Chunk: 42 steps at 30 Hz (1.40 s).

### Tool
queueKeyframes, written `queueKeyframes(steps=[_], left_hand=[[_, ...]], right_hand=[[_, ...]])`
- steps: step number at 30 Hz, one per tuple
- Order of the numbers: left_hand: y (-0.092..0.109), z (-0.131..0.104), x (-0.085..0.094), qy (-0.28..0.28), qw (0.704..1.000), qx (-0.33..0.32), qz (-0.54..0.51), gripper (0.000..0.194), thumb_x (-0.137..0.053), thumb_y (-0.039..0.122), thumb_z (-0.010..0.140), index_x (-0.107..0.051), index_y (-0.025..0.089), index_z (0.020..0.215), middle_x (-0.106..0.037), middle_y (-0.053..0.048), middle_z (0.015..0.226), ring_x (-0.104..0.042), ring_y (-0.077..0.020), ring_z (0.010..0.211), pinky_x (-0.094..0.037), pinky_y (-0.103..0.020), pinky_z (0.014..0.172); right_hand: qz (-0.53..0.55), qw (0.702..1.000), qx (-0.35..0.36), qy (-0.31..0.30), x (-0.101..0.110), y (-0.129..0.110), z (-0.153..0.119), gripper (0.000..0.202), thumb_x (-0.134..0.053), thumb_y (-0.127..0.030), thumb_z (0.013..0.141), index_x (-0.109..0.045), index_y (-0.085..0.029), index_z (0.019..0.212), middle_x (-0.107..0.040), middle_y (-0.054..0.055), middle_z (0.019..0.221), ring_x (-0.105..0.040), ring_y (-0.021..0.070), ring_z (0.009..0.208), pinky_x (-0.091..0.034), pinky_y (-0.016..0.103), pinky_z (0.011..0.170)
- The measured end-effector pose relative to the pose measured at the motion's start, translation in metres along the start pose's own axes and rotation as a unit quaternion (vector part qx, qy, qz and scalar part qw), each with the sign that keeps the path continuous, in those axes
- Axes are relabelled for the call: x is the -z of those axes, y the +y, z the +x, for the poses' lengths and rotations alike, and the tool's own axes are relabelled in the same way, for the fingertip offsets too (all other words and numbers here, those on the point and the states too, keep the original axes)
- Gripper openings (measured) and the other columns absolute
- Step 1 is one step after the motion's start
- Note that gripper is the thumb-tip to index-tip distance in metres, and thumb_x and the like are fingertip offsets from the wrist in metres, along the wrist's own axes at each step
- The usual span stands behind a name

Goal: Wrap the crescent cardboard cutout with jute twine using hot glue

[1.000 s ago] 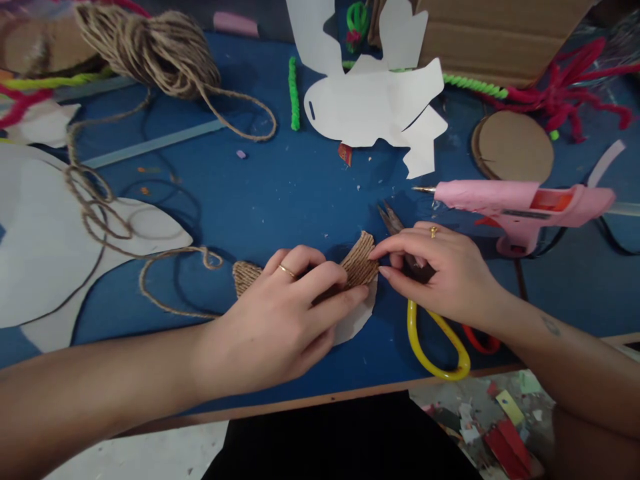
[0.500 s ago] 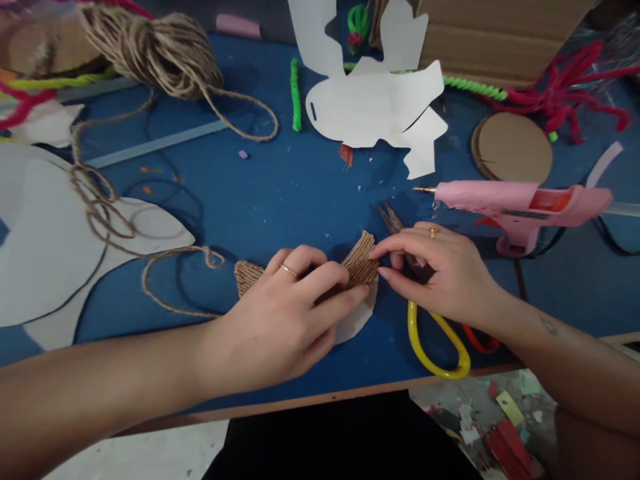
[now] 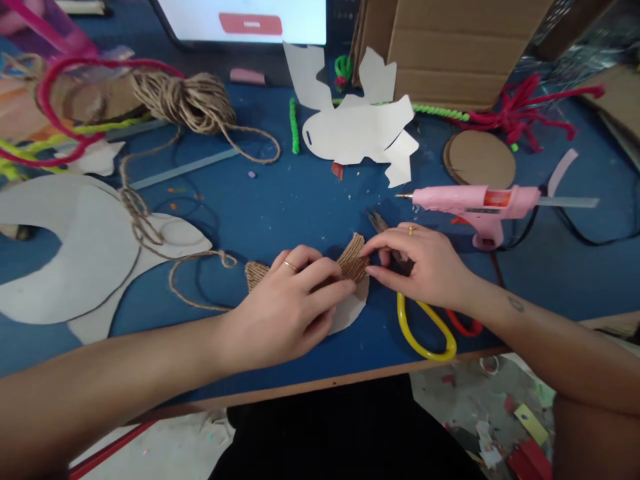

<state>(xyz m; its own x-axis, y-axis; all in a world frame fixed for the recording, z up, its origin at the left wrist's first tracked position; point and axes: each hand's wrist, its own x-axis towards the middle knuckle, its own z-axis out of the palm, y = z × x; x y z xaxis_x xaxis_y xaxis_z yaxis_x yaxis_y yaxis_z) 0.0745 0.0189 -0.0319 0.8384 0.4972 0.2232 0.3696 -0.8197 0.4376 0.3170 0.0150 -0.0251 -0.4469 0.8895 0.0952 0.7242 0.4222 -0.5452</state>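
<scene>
A white piece partly covered in rows of brown twine (image 3: pixel 354 259) lies near the table's front edge. My left hand (image 3: pixel 287 307) rests over its middle, fingers curled and pressed on it, hiding much of it. The thumb and index finger of my right hand (image 3: pixel 417 263) pinch the twine-covered piece at its right edge. A loose strand of twine (image 3: pixel 193 301) runs from beneath my left hand toward the coiled twine bundle (image 3: pixel 185 100) at the back left. Scissors with yellow and red handles (image 3: pixel 425 357) lie partly under my right hand.
A pink glue gun (image 3: pixel 450 200) lies right of my right hand, near a round cardboard piece (image 3: pixel 480 159). White paper cut-outs (image 3: pixel 350 130) are at the back and a large one (image 3: pixel 95 267) at left. A cardboard box (image 3: pixel 460 47) and a screen (image 3: pixel 245 17) stand behind.
The camera view has shifted, bringing the screen and more of the table's back into sight. Both hands stay on the twine-covered piece with hardly any change in pose.
</scene>
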Motion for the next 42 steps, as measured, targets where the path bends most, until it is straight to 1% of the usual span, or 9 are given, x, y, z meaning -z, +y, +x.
queueKeyframes(steps=[5, 10, 14, 18, 22, 24, 27, 32, 42], left_hand=[[0.001, 0.0, 0.001, 0.004, 1.0, -0.013, 0.012, 0.023, -0.05, 0.014, 0.089, -0.059, 0.018, 0.109, -0.06, -0.007, 0.102, -0.049, -0.0247, 0.097, -0.046, -0.043, 0.084], [0.001, 0.001, 0.0, 0.004, 1.0, -0.02, 0.015, 0.023, -0.05, 0.014, 0.089, -0.059, 0.017, 0.11, -0.061, -0.008, 0.103, -0.049, -0.0241, 0.097, -0.045, -0.043, 0.085], [0.001, 0.0, 0.001, 0.012, 1.0, -0.028, 0.007, 0.022, -0.05, 0.014, 0.09, -0.058, 0.017, 0.11, -0.061, -0.008, 0.105, -0.05, -0.0238, 0.097, -0.045, -0.042, 0.085], [0.001, -0.001, 0.002, 0.011, 1.0, -0.028, 0.0, 0.019, -0.049, 0.014, 0.09, -0.058, 0.016, 0.107, -0.061, -0.008, 0.105, -0.049, -0.0237, 0.098, -0.045, -0.042, 0.087], [0.001, -0.002, 0.004, -0.005, 1.0, -0.03, 0.005, 0.021, -0.047, 0.015, 0.091, -0.057, 0.016, 0.11, -0.061, -0.008, 0.106, -0.049, -0.0239, 0.1, -0.045, -0.043, 0.089], [0.001, -0.002, 0.006, -0.012, 0.999, -0.028, 0.01, 0.021, -0.046, 0.016, 0.091, -0.057, 0.015, 0.109, -0.061, -0.009, 0.106, -0.049, -0.0241, 0.1, -0.046, -0.042, 0.089], [0.002, -0.003, 0.01, -0.02, 0.999, -0.031, 0.013, 0.02, -0.044, 0.016, 0.092, -0.057, 0.014, 0.107, -0.061, -0.01, 0.107, -0.049, -0.0237, 0.102, -0.046, -0.041, 0.09], [0.001, -0.007, 0.013, -0.028, 0.998, -0.049, 0.032, 0.021, -0.045, 0.017, 0.093, -0.06, 0.016, 0.108, -0.062, -0.008, 0.109, -0.05, -0.0231, 0.105, -0.047, -0.038, 0.089], [-0.007, -0.013, 0.01, -0.016, 0.995, -0.089, 0.045, 0.021, -0.051, 0.015, 0.091, -0.06, 0.016, 0.11, -0.061, -0.009, 0.114, -0.049, -0.0258, 0.11, -0.048, -0.039, 0.091]], right_hand=[[-0.005, 1.0, -0.011, -0.014, 0.002, -0.001, 0.002, 0.022, -0.066, -0.038, 0.08, -0.065, -0.023, 0.096, -0.061, -0.004, 0.07, -0.054, 0.0128, 0.07, -0.038, 0.024, 0.063], [-0.013, 0.997, -0.044, -0.064, 0.007, -0.004, 0.007, 0.021, -0.068, -0.035, 0.077, -0.064, -0.025, 0.095, -0.062, -0.004, 0.068, -0.053, 0.0129, 0.07, -0.034, 0.024, 0.06], [-0.015, 0.996, -0.054, -0.075, 0.01, -0.007, 0.008, 0.021, -0.067, -0.034, 0.076, -0.064, -0.024, 0.095, -0.063, -0.004, 0.069, -0.053, 0.0122, 0.067, -0.033, 0.025, 0.059], [-0.015, 0.993, -0.061, -0.098, 0.014, -0.011, 0.01, 0.023, -0.063, -0.041, 0.08, -0.063, -0.024, 0.095, -0.063, -0.004, 0.07, -0.052, 0.0104, 0.06, -0.03, 0.025, 0.055], [-0.083, 0.993, -0.01, -0.084, 0.019, -0.019, 0.015, 0.026, -0.063, -0.048, 0.08, -0.062, -0.022, 0.086, -0.061, -0.002, 0.07, -0.052, 0.014, 0.066, -0.027, 0.027, 0.056], [-0.083, 0.992, 0.04, -0.084, 0.019, -0.023, 0.018, 0.023, -0.065, -0.043, 0.079, -0.06, -0.02, 0.082, -0.061, 0.0, 0.072, -0.051, 0.0152, 0.071, -0.028, 0.027, 0.059], [-0.028, 0.988, 0.086, -0.125, 0.014, -0.024, 0.023, 0.014, -0.067, -0.031, 0.078, -0.059, -0.019, 0.079, -0.061, -0.001, 0.073, -0.05, 0.0136, 0.071, -0.031, 0.026, 0.063], [-0.012, 0.986, 0.086, -0.139, 0.005, -0.019, 0.026, 0.011, -0.066, -0.027, 0.076, -0.061, -0.019, 0.079, -0.059, -0.002, 0.071, -0.049, 0.0128, 0.069, -0.03, 0.026, 0.062], [0.002, 0.987, 0.061, -0.146, 0.005, -0.017, 0.026, 0.009, -0.065, -0.029, 0.08, -0.061, -0.021, 0.082, -0.058, -0.003, 0.071, -0.052, 0.0128, 0.073, -0.031, 0.026, 0.063]])
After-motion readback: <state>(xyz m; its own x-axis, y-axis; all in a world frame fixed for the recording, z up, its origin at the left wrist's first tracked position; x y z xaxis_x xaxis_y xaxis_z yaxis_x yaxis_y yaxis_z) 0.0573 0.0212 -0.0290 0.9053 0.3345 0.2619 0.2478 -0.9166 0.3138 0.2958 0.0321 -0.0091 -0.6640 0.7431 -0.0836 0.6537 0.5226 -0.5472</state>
